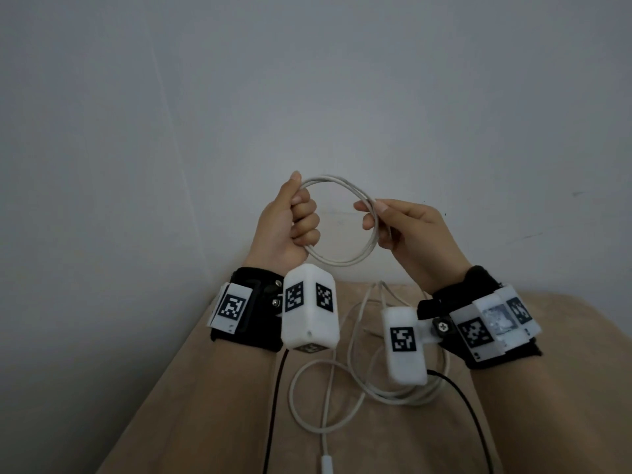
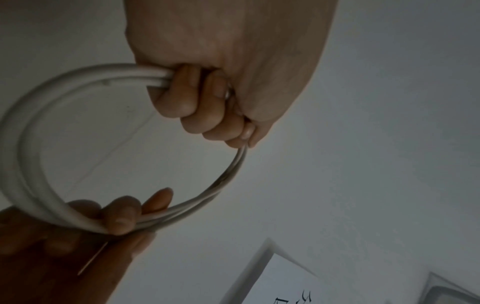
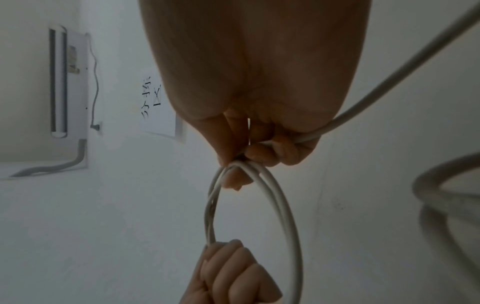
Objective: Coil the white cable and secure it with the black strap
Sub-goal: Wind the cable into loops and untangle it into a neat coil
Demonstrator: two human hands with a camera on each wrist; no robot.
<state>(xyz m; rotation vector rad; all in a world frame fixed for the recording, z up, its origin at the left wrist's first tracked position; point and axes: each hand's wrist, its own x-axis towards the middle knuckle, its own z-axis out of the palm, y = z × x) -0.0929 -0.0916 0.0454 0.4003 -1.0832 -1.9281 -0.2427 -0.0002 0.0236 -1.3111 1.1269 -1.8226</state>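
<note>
Two hands hold the white cable [image 1: 342, 220] coil at frame centre: left hand [image 1: 287, 224] fisted round one side, right hand [image 1: 410, 230] pinching the other; slack trails onto the beige surface [image 1: 212, 405] below.

white cable [image 1: 325, 436] plug end cut off at bottom edge; coil strands hidden inside left hand [image 1: 290, 224] fist.

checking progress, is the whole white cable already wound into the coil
No: below the coil held by the left hand and right hand, loose white cable lies in loops on the tan surface.
</note>
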